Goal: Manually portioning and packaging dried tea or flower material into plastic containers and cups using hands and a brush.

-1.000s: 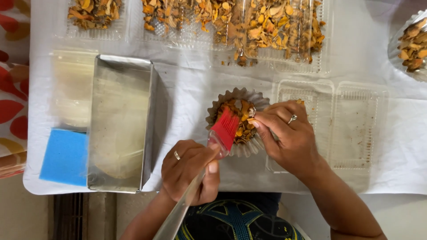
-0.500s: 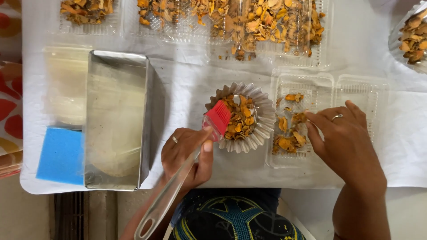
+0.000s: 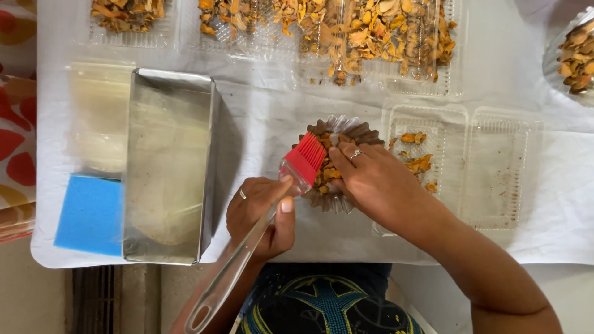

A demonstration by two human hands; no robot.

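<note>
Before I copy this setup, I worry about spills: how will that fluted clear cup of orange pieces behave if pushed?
The fluted clear cup looks thin-walled, so probably light and apt to slide or flex. The right hand rests on it, perhaps steadying it. It sits low and wide, so tipping seems unlikely.

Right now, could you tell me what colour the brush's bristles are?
Red, on the brush in the left hand; head view.

Bare bench (image 3: 260,117) was left free between the metal tin (image 3: 167,167) and the fluted cup (image 3: 337,164); passage rightward was blocked by the clear tray (image 3: 495,167).
</note>
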